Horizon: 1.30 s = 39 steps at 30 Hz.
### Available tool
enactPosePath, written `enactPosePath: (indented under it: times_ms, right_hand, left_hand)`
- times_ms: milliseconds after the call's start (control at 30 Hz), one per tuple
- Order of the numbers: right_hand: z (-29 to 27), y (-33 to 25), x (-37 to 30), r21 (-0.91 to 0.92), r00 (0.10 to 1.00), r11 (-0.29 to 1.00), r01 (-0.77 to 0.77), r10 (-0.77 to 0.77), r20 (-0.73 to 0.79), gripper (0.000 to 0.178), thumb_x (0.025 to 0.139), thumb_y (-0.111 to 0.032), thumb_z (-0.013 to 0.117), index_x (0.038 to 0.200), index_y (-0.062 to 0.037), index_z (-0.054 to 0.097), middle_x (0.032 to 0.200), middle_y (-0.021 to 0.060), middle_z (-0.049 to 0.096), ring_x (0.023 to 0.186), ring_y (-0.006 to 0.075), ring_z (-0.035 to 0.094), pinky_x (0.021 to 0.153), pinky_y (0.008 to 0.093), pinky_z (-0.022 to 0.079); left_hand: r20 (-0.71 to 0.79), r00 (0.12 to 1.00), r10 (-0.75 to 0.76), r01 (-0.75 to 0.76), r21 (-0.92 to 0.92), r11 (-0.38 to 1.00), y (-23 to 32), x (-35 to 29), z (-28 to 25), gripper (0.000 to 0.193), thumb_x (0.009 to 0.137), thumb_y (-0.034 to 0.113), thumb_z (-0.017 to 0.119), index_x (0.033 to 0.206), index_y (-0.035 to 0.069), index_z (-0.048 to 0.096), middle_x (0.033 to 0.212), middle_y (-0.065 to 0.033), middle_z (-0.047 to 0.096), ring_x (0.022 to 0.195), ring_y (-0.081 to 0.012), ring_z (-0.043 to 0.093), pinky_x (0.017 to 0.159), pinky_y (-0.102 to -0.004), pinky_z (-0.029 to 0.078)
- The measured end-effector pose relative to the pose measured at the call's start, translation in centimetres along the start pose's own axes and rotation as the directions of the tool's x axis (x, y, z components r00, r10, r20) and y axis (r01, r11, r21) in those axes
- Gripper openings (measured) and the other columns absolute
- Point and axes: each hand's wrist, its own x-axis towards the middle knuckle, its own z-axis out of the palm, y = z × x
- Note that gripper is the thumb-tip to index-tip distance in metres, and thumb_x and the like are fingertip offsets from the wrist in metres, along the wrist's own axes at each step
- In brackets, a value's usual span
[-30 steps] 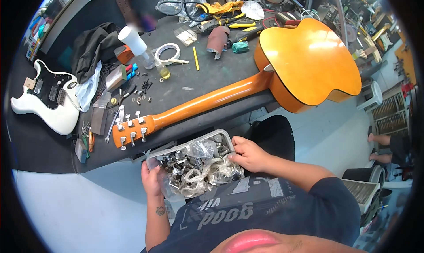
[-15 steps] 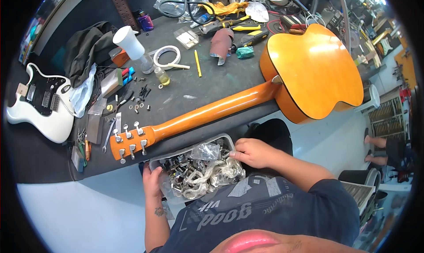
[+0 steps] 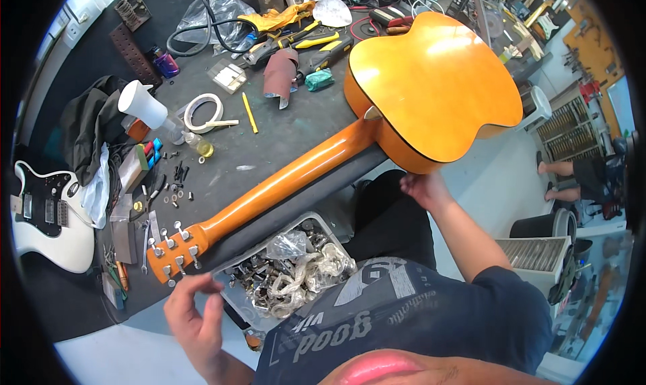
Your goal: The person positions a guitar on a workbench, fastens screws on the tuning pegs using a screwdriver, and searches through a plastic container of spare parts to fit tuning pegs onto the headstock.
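Left hand (image 3: 195, 321) having released plastic tub (image 3: 237, 296) of metal hardware (image 3: 259, 279), hovering open, empty; right hand (image 3: 429, 191) reaching to acoustic guitar's (image 3: 431, 96) edge, grip unclear; tub sitting unheld.

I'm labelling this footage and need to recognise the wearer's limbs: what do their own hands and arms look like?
The left hand and right hand are bare, with no glove, ring or watch to be seen. A short, dark navy right sleeve leaves the forearm bare; it belongs to a T-shirt with pale printing.
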Motion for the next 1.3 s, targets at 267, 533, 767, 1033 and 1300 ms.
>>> enactPosePath:
  times_ms: [267, 533, 767, 1033, 1300]
  right_hand:
    - [10.1, -10.1, -5.4, 0.421, 0.873, 0.775, 0.47, -0.338, -0.351, 0.096, 0.099, -0.079, 0.041, 0.16, -0.0058, 0.036, 0.162, 0.0119, 0.047, 0.146, 0.0322, 0.047, 0.121, 0.049, 0.038]
    - [11.0, -12.1, -5.0, 0.208, 0.866, 0.865, 0.456, -0.378, -0.328, 0.088, 0.094, -0.061, 0.07, 0.158, -0.0078, 0.041, 0.157, 0.0112, 0.053, 0.143, 0.031, 0.052, 0.12, 0.0466, 0.041]
    - [9.4, -10.0, -8.1, 0.181, 0.822, 0.826, 0.534, -0.458, -0.337, 0.078, 0.094, -0.048, 0.072, 0.157, -0.0112, 0.044, 0.154, 0.0093, 0.056, 0.14, 0.0296, 0.054, 0.117, 0.0461, 0.045]
    - [8.6, -7.7, -14.4, 0.151, 0.787, 0.823, 0.547, -0.445, -0.427, 0.08, 0.094, -0.049, 0.072, 0.158, -0.0114, 0.042, 0.156, 0.0086, 0.053, 0.142, 0.0297, 0.052, 0.117, 0.0467, 0.045]
    - [8.5, -6.5, -17.1, 0.145, 0.765, 0.822, 0.55, -0.427, -0.483, 0.079, 0.095, -0.048, 0.069, 0.159, -0.0121, 0.041, 0.156, 0.0088, 0.053, 0.142, 0.0295, 0.052, 0.118, 0.0472, 0.045]
  left_hand:
    - [0.116, 0.895, 0.43, -0.43, 0.479, 0.765, -0.6, 6.0, 6.9, 0.044, 0.083, 0.004, 0.079, 0.125, -0.001, 0.065, 0.128, -0.0182, 0.067, 0.118, -0.0391, 0.062, 0.101, -0.0491, 0.05]
    - [0.166, 0.947, 0.275, -0.317, 0.625, 0.714, -3.8, 8.0, 8.8, 0.052, 0.086, 0.013, 0.079, 0.134, 0.002, 0.063, 0.129, -0.0152, 0.066, 0.121, -0.0367, 0.06, 0.102, -0.0486, 0.047]
    - [0.181, 0.907, 0.381, -0.397, 0.668, 0.629, -4.9, 7.3, 8.9, 0.056, 0.082, 0.008, 0.08, 0.135, 0.003, 0.063, 0.127, -0.014, 0.066, 0.119, -0.0364, 0.06, 0.1, -0.0496, 0.048]
    - [0.244, 0.868, 0.433, -0.476, 0.659, 0.582, -4.9, 5.8, 8.4, 0.061, 0.077, 0.002, 0.081, 0.135, 0.004, 0.063, 0.128, -0.0128, 0.065, 0.12, -0.0363, 0.06, 0.102, -0.0501, 0.047]
    - [0.305, 0.826, 0.473, -0.542, 0.656, 0.524, -5.1, 5.2, 7.6, 0.057, 0.079, 0.003, 0.08, 0.133, 0.002, 0.065, 0.127, -0.0115, 0.065, 0.116, -0.034, 0.061, 0.098, -0.0503, 0.048]
